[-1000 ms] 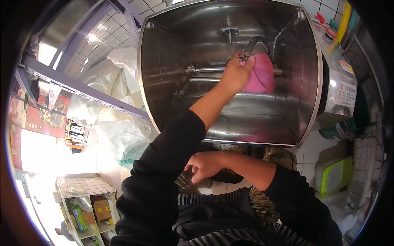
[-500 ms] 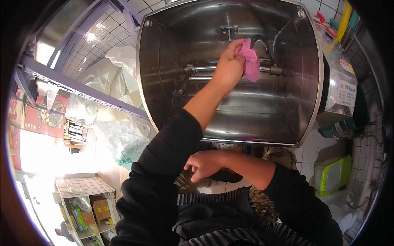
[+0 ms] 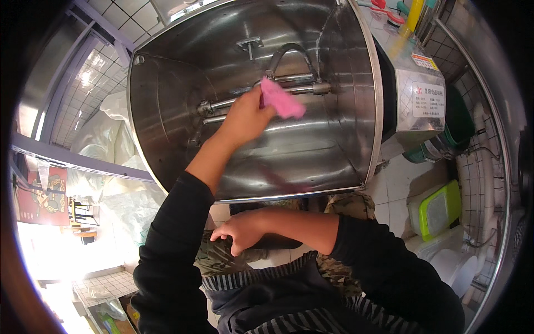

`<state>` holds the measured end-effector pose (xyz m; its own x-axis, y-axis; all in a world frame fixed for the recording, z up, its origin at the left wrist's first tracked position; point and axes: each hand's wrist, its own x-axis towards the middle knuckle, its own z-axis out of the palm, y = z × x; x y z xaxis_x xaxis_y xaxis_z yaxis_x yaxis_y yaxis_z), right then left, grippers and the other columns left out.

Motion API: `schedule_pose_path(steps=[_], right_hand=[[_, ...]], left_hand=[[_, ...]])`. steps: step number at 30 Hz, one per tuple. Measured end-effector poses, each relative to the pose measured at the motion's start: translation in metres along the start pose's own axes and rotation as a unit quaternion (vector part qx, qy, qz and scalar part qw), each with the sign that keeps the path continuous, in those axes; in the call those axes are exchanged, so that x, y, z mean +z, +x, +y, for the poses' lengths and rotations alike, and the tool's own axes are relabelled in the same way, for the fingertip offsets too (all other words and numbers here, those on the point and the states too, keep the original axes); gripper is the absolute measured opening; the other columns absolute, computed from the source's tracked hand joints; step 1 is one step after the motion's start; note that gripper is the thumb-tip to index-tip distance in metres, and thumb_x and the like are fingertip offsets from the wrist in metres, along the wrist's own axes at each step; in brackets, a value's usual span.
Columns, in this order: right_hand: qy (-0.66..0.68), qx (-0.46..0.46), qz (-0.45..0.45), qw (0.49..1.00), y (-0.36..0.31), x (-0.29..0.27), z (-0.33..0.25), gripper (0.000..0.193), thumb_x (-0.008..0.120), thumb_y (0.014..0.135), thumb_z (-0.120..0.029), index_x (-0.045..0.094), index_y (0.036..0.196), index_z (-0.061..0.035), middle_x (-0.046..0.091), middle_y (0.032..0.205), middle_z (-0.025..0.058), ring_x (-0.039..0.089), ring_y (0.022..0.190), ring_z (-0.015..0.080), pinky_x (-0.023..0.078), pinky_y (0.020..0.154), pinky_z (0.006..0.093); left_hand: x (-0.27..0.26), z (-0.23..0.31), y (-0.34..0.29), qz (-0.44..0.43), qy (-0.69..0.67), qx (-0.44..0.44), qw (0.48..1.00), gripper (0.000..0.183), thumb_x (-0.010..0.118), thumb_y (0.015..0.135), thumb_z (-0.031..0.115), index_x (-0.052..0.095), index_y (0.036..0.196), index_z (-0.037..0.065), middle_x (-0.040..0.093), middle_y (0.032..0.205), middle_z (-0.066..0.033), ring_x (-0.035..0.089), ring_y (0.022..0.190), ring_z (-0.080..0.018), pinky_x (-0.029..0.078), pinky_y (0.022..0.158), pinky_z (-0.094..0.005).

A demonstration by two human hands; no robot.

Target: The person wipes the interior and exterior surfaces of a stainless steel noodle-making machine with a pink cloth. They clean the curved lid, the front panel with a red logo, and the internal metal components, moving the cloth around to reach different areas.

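My left hand [image 3: 249, 116] reaches into a large open stainless steel mixer tub [image 3: 183, 128]. Its fingers are closed on a pink cloth [image 3: 282, 100], which hangs out to the right of them, slightly blurred. The cloth is in front of the metal mixing shaft [image 3: 297, 80], just below the curved metal paddle [image 3: 290, 47]; whether it touches them I cannot tell. Lower down, in front of the tub's near rim, my right hand [image 3: 245, 229] hangs in the air over my legs. Its fingers are loosely bent and apart, with nothing in them.
A steel machine housing [image 3: 417, 103] adjoins the tub's right side. Beyond it stand a green bin [image 3: 459, 125] and a container with a lime-green rim [image 3: 439, 210]. White plastic sacks [image 3: 111, 139] and a lilac metal frame [image 3: 78, 164] are on the left.
My left hand has drawn the cloth back from the curved paddle, which now shows uncovered. My right hand stays in front of the rim. The whole view has turned and shifted.
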<state>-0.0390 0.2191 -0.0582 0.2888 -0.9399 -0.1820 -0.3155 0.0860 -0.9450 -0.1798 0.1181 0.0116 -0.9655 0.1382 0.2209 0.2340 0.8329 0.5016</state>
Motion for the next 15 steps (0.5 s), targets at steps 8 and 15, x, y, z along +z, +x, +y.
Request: schedule_pose_path(steps=[8,15], right_hand=[[-0.016,0.0,0.011,1.0,-0.002,0.001,0.002,0.076,0.073,0.077,-0.026,0.052,0.148,-0.0095,0.062,0.138,0.0173,0.06,0.127,0.0336,0.046,0.109,0.0413],[-0.029,0.002,0.008,1.0,-0.005,-0.002,-0.004,0.079,0.074,0.075,-0.028,0.052,0.148,-0.0088,0.063,0.139,0.0184,0.06,0.127,0.0332,0.047,0.108,0.0407]], left_hand=[[0.019,0.022,0.024,0.127,-0.135,-0.086,0.979,0.042,0.061,0.102,0.033,0.061,0.12,-0.006,0.074,0.1,-0.0142,0.067,0.094,-0.016,0.052,0.087,-0.0345],[0.0,0.009,0.002,0.071,-0.217,-0.145,0.963,0.035,0.052,0.107,0.034,0.066,0.102,0.002,0.065,0.086,-0.0018,0.056,0.079,-0.0101,0.045,0.071,-0.0296]])
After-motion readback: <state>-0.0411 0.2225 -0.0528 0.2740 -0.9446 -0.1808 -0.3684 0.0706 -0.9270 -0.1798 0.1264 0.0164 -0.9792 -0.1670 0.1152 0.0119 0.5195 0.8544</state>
